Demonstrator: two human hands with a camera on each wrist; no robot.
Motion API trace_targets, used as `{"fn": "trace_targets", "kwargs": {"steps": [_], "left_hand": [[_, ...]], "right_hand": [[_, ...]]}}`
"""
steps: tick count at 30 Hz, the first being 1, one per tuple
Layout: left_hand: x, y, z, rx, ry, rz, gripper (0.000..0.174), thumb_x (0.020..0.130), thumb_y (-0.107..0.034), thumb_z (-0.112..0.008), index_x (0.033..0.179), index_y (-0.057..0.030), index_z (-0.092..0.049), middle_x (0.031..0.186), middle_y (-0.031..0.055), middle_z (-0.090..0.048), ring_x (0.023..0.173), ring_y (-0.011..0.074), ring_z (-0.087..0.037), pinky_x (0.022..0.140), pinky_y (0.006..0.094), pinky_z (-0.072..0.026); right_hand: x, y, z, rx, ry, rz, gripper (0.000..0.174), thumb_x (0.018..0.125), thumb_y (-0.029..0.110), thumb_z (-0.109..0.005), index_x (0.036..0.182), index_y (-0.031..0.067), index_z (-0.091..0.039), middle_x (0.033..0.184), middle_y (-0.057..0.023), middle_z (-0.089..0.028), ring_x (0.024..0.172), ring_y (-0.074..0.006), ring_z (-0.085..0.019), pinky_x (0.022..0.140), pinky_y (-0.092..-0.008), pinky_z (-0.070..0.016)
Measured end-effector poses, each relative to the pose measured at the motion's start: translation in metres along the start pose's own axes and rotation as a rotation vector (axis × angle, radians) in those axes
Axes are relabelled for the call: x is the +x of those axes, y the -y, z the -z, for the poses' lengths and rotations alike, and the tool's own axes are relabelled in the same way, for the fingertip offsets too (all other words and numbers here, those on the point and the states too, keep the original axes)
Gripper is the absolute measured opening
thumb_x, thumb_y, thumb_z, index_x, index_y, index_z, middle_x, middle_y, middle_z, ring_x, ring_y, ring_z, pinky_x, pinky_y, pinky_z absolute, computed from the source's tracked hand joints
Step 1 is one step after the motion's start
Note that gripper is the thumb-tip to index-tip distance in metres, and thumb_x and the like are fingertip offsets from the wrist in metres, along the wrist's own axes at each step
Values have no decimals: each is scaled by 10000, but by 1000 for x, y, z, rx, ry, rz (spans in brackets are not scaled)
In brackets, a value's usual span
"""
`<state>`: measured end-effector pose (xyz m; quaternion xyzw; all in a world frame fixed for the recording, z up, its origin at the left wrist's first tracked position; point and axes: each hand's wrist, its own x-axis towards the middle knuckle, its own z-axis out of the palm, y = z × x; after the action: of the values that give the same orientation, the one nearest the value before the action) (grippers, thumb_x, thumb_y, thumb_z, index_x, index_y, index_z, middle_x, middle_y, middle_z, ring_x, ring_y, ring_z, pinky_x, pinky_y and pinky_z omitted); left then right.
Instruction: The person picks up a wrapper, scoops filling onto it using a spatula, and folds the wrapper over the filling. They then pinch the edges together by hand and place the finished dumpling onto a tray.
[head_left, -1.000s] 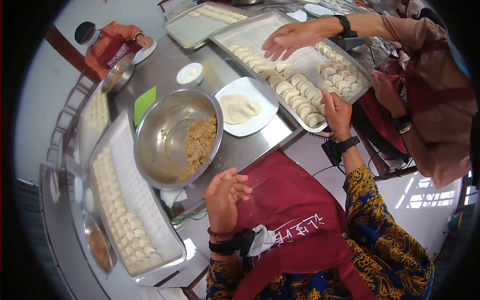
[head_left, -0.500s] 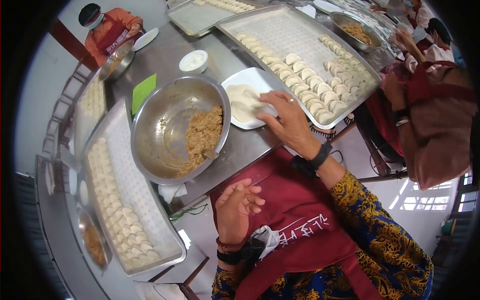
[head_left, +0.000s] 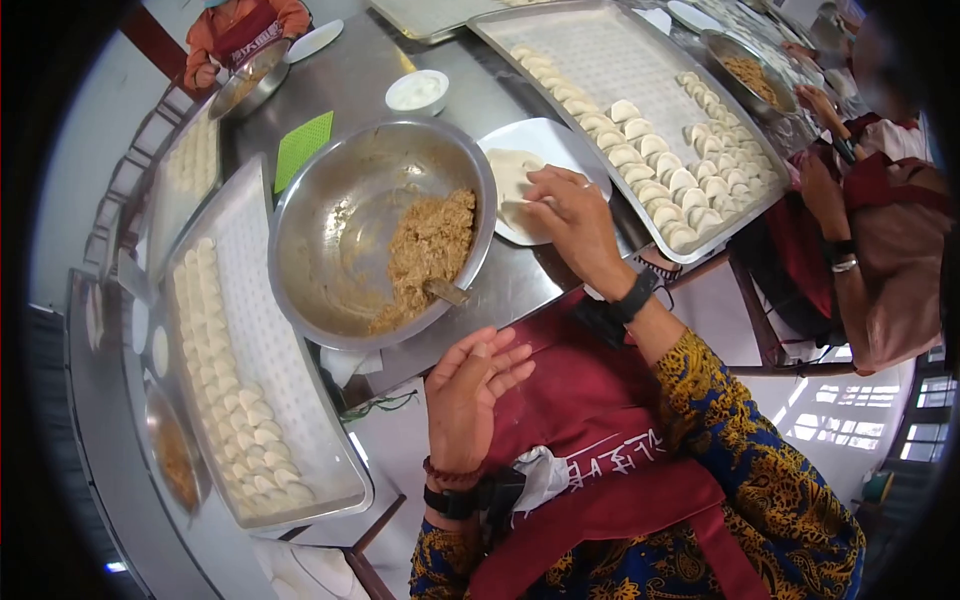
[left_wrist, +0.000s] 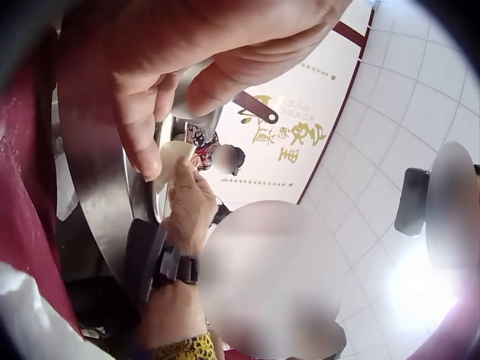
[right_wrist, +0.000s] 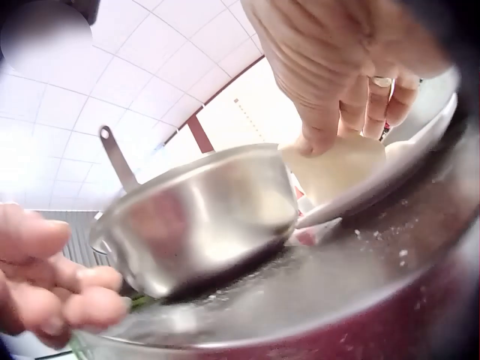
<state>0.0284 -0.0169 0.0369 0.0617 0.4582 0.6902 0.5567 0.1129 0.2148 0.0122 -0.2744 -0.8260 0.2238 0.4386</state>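
My right hand [head_left: 580,225] pinches a round dough wrapper [right_wrist: 337,169] between thumb and fingers, over the white plate [head_left: 570,150]. More pale wrappers [head_left: 508,172] lie on that plate, partly covered by the hand. In front of the apron, my left hand [head_left: 465,395] is held palm up with relaxed fingers and nothing in it. Between the hands and the table's far side stands a large steel bowl [head_left: 325,225] with brown minced filling [head_left: 430,245] along its right side. A flat metal handle [head_left: 447,291] sticks out of the filling over the near rim.
Trays with rows of dumplings stand left [head_left: 275,330] and right [head_left: 590,50] of the bowl. A small white bowl [head_left: 417,92] and a green mat [head_left: 302,150] lie behind it. One person [head_left: 245,30] works across the table, others at the right.
My right hand has moved from the right tray's near edge to the plate and now pinches a wrapper. Another person's arm has withdrawn from over that tray. My left hand stays near the apron.
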Motion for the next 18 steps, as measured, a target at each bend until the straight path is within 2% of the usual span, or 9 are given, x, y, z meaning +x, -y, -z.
{"fn": "trace_targets", "kwargs": {"steps": [2, 4, 5, 6, 8, 10, 11, 13, 18], "left_hand": [[0, 3, -2, 15, -5, -6, 391, 999, -146, -536, 1296, 99, -465, 1287, 292, -536, 1123, 375, -612, 968, 464, -525], [1, 7, -3, 25, 26, -24, 415, 995, -108, -531, 1338, 104, -434, 1321, 283, -509, 1167, 382, -583, 1010, 475, -496], [2, 9, -6, 19, 17, -23, 415, 995, -108, -531, 1338, 104, -434, 1321, 283, -509, 1167, 382, -583, 1010, 475, -496], [1, 9, -11, 35, 10, -40, 417, 989, -82, -527, 1348, 104, -427, 1330, 273, -506, 1181, 378, -576, 1018, 476, -490], [-1, 8, -18, 49, -9, -53, 421, 983, -56, -523, 1359, 103, -419, 1338, 263, -502, 1194, 374, -569, 1026, 477, -484], [-3, 6, -22, 58, 51, -76, 404, 974, -23, -516, 1353, 88, -431, 1341, 234, -512, 1206, 356, -564, 1030, 473, -480], [-3, 9, -19, 24, 68, -67, 356, 969, -11, -517, 1313, 74, -480, 1291, 198, -565, 1177, 317, -591, 1021, 462, -489], [-6, 11, -19, 28, 67, -63, 324, 971, -16, -520, 1285, 65, -509, 1254, 180, -593, 1155, 299, -605, 1016, 456, -494], [-12, 12, -22, 40, 38, -90, 261, 977, -33, -526, 1222, 46, -572, 1172, 144, -647, 1102, 257, -636, 1003, 442, -506]], "right_hand": [[-9, 17, 13, 8, -26, 16, 117, 803, 89, -719, 897, 37, -674, 968, -120, -699, 952, -320, -634, 771, -396, -516], [-20, 43, 30, 172, 61, -105, 114, 841, 89, -710, 937, 32, -687, 1044, -99, -719, 1012, -265, -650, 777, -342, -531], [-29, 47, 33, 223, 97, -131, 117, 856, 93, -710, 943, 19, -686, 1049, -82, -726, 988, -230, -666, 780, -327, -537], [-36, 56, 36, 227, 107, -135, 117, 856, 93, -710, 943, 19, -686, 1049, -82, -726, 988, -230, -666, 780, -327, -537], [-48, 72, 44, 405, 232, -320, 121, 857, 86, -708, 958, 21, -693, 1046, -87, -726, 934, -228, -678, 790, -320, -533], [-59, 75, 43, 427, 268, -314, 120, 855, 86, -710, 957, 26, -697, 1040, -90, -727, 899, -221, -686, 806, -320, -527], [-62, 79, 44, 438, 279, -287, 117, 855, 85, -709, 957, 28, -696, 1036, -91, -727, 904, -221, -686, 810, -319, -525], [-66, 85, 45, 403, 306, -198, 125, 855, 83, -704, 971, 38, -694, 1033, -95, -724, 909, -234, -686, 811, -324, -526], [-72, 93, 46, 413, 342, -202, 151, 859, 89, -699, 1003, 46, -690, 1050, -100, -716, 912, -258, -684, 809, -329, -530]]}}
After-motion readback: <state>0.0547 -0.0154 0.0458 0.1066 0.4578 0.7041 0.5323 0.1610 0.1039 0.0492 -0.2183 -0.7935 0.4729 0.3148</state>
